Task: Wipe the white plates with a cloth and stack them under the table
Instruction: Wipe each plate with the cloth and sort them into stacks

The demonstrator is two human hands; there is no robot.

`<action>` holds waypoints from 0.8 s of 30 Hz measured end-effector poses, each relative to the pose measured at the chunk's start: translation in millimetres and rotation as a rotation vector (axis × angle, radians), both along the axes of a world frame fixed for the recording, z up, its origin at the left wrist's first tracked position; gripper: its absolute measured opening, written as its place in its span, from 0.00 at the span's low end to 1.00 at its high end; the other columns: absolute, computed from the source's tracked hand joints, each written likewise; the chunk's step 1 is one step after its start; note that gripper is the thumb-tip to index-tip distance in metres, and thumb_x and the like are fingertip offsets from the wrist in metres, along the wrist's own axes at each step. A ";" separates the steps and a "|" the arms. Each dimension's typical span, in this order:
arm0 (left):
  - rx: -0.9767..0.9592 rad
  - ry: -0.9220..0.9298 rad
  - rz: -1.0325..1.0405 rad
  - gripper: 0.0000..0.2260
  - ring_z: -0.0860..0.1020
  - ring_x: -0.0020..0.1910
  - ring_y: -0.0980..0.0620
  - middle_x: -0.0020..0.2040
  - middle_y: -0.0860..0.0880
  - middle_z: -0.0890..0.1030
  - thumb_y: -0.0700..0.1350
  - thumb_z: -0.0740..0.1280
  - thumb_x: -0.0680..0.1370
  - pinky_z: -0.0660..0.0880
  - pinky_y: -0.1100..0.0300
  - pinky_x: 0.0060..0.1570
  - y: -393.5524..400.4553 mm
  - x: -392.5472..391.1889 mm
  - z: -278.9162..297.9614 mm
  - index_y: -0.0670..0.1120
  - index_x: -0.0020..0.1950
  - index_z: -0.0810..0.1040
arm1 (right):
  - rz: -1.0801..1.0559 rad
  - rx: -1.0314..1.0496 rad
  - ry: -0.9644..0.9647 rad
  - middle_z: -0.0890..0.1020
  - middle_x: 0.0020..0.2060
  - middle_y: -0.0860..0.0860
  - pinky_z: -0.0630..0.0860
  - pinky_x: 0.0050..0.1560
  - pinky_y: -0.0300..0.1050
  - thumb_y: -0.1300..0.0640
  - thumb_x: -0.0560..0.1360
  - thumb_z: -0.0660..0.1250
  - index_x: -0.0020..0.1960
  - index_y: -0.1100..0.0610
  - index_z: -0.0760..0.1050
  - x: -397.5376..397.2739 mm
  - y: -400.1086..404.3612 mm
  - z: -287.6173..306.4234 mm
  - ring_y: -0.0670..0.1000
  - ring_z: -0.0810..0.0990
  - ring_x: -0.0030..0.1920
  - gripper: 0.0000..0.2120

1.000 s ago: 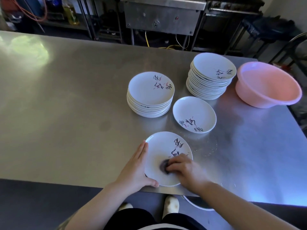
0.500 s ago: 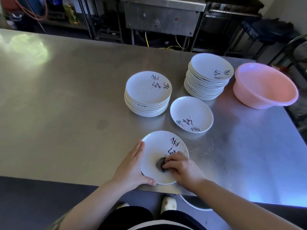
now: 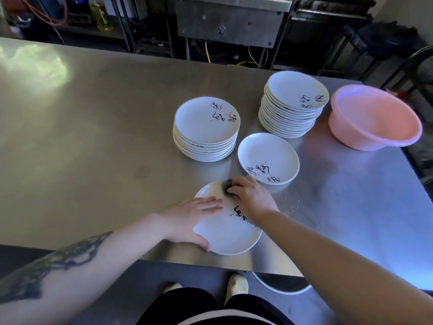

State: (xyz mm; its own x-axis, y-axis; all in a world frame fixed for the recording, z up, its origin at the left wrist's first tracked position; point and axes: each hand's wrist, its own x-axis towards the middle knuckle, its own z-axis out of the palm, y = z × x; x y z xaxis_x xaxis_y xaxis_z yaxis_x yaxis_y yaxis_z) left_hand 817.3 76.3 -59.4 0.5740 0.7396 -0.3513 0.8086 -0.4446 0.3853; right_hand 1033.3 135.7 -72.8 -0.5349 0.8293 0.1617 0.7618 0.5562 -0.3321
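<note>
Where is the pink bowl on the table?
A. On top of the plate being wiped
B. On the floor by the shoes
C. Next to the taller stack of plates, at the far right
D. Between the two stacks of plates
C: the pink bowl sits on the steel table just right of the taller stack of plates, near the table's right edge.

I see my right hand [image 3: 251, 198] covering most of the cloth [image 3: 226, 184]; the table [image 3: 93, 137] hides the round rim [image 3: 281, 288] at 6 o'clock.
</note>
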 end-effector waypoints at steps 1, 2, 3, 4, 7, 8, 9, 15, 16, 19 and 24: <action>0.013 -0.015 0.029 0.45 0.41 0.77 0.63 0.79 0.61 0.42 0.67 0.68 0.71 0.38 0.66 0.73 -2.9 0.6 -1.6 0.56 0.80 0.47 | -0.017 -0.003 -0.020 0.81 0.45 0.48 0.79 0.34 0.49 0.64 0.68 0.75 0.47 0.52 0.84 2.9 -1.6 0.7 0.56 0.78 0.48 0.11; 0.026 -0.033 0.074 0.45 0.40 0.77 0.63 0.78 0.61 0.41 0.67 0.68 0.72 0.38 0.66 0.74 -7.6 2.9 -2.8 0.56 0.80 0.47 | -0.037 -0.012 -0.035 0.81 0.45 0.47 0.78 0.34 0.47 0.64 0.66 0.75 0.47 0.52 0.84 8.0 -3.7 1.2 0.55 0.78 0.48 0.12; 0.045 -0.049 0.136 0.45 0.39 0.76 0.64 0.78 0.61 0.40 0.68 0.66 0.72 0.39 0.65 0.74 -14.1 7.7 -4.4 0.56 0.80 0.47 | -0.053 -0.009 -0.041 0.81 0.44 0.47 0.76 0.33 0.45 0.64 0.65 0.76 0.46 0.52 0.84 14.5 -7.0 1.5 0.55 0.78 0.47 0.13; 0.077 -0.059 0.208 0.44 0.38 0.75 0.65 0.77 0.61 0.39 0.70 0.64 0.71 0.40 0.62 0.76 -22.2 14.5 -6.2 0.56 0.80 0.47 | -0.064 0.003 -0.040 0.81 0.43 0.46 0.75 0.31 0.43 0.65 0.62 0.77 0.44 0.51 0.84 21.3 -10.4 1.0 0.55 0.79 0.45 0.14; 0.142 -0.085 0.372 0.46 0.37 0.75 0.63 0.77 0.61 0.38 0.74 0.56 0.69 0.44 0.58 0.77 -45.8 40.4 -6.9 0.54 0.80 0.48 | -0.088 -0.003 -0.029 0.82 0.41 0.44 0.74 0.28 0.41 0.67 0.60 0.78 0.42 0.50 0.84 33.0 -19.1 -1.4 0.54 0.79 0.42 0.16; 0.137 -0.094 0.393 0.45 0.40 0.77 0.61 0.78 0.61 0.41 0.73 0.59 0.70 0.45 0.59 0.77 -47.4 44.4 -5.6 0.54 0.80 0.50 | -0.091 -0.009 -0.021 0.82 0.41 0.44 0.75 0.29 0.41 0.66 0.62 0.77 0.43 0.50 0.84 32.7 -19.0 -1.2 0.54 0.79 0.43 0.15; 0.128 -0.116 0.396 0.43 0.44 0.78 0.60 0.79 0.60 0.44 0.70 0.64 0.71 0.46 0.62 0.75 -44.4 43.8 -2.7 0.54 0.80 0.53 | -0.086 -0.023 -0.017 0.82 0.43 0.44 0.75 0.31 0.42 0.66 0.64 0.76 0.44 0.50 0.84 31.3 -17.4 0.1 0.54 0.79 0.45 0.13; -0.002 0.009 0.069 0.47 0.39 0.77 0.63 0.79 0.61 0.43 0.66 0.71 0.69 0.36 0.66 0.73 3.2 6.5 3.1 0.56 0.80 0.49 | -0.019 -0.199 -0.074 0.79 0.57 0.38 0.75 0.50 0.44 0.58 0.77 0.65 0.55 0.47 0.82 21.9 -0.7 10.6 0.46 0.71 0.60 0.11; 0.002 0.036 0.054 0.47 0.39 0.77 0.62 0.79 0.61 0.42 0.66 0.70 0.70 0.36 0.66 0.72 4.7 4.9 1.6 0.57 0.80 0.48 | -0.015 -0.208 -0.087 0.78 0.58 0.37 0.75 0.51 0.43 0.57 0.78 0.65 0.56 0.46 0.82 21.5 0.2 11.3 0.46 0.70 0.61 0.11; 0.034 0.006 0.143 0.46 0.38 0.76 0.62 0.78 0.60 0.40 0.68 0.68 0.70 0.39 0.62 0.75 -4.5 9.6 -3.2 0.57 0.80 0.47 | -0.048 -0.179 -0.054 0.80 0.56 0.40 0.74 0.49 0.43 0.59 0.77 0.66 0.55 0.48 0.83 25.5 -5.4 9.9 0.48 0.72 0.59 0.11; 0.128 -0.046 0.463 0.45 0.40 0.78 0.57 0.80 0.56 0.41 0.70 0.64 0.71 0.43 0.61 0.74 -36.2 33.5 -10.5 0.54 0.80 0.48 | -0.069 -0.105 0.019 0.83 0.46 0.42 0.77 0.37 0.44 0.63 0.68 0.70 0.45 0.50 0.84 25.5 -30.2 -0.5 0.51 0.78 0.49 0.11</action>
State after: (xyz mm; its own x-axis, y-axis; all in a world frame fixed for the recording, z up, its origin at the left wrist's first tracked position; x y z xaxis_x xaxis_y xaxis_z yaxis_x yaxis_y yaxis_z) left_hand 850.8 40.1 -69.9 0.1869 0.9569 -0.2224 0.9162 -0.0881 0.3909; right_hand 1058.8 105.5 -73.3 -0.4732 0.8771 0.0817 0.7903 0.4637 -0.4005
